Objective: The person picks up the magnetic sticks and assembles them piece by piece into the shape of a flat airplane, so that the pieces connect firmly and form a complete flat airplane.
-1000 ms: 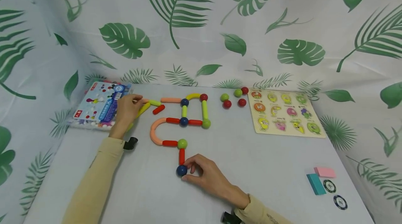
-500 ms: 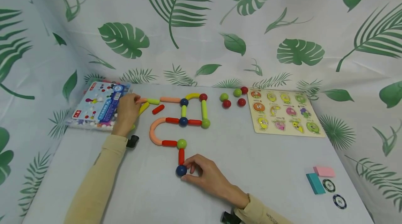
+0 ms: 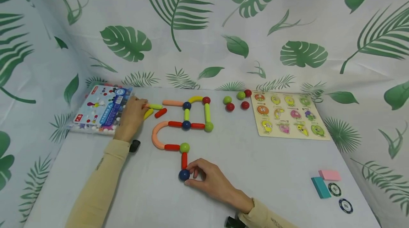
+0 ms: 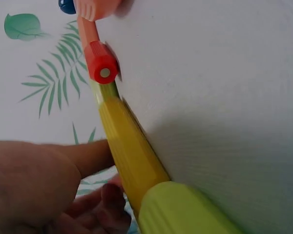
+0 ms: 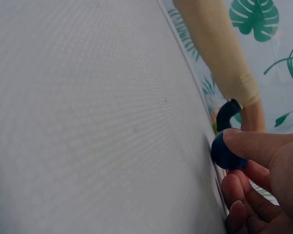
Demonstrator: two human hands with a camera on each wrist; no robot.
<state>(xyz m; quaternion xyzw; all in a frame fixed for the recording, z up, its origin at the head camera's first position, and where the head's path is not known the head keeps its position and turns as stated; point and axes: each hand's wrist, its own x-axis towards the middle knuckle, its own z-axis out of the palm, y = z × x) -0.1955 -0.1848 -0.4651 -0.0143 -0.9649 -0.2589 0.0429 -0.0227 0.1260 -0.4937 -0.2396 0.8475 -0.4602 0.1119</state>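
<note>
My left hand [image 3: 131,116] is beside the box at the back left, its thumb and fingertips pinching the end of a short peach magnetic stick [image 3: 146,106]. That stick lines up with a light green stick [image 3: 155,107]. A yellow stick [image 4: 132,151] crosses in front of this hand in the left wrist view, hiding the fingertips. My right hand [image 3: 212,180] holds a dark blue ball [image 3: 184,175] between thumb and fingers, at the near end of a chain. From the ball a red stick [image 3: 184,160] runs up to a green ball [image 3: 184,147], then a curved peach stick [image 3: 156,135].
Farther back, the chain joins a loop of sticks and balls, including a red ball [image 3: 206,100]. Loose balls [image 3: 229,107] lie beside a fruit picture board [image 3: 292,116]. A box of pieces [image 3: 99,109] stands back left. Blocks [image 3: 321,187] and round chips [image 3: 345,205] lie right.
My left hand has shifted slightly right and nearer, and the light green stick has moved a little nearer with it. My right hand stays at the blue ball.
</note>
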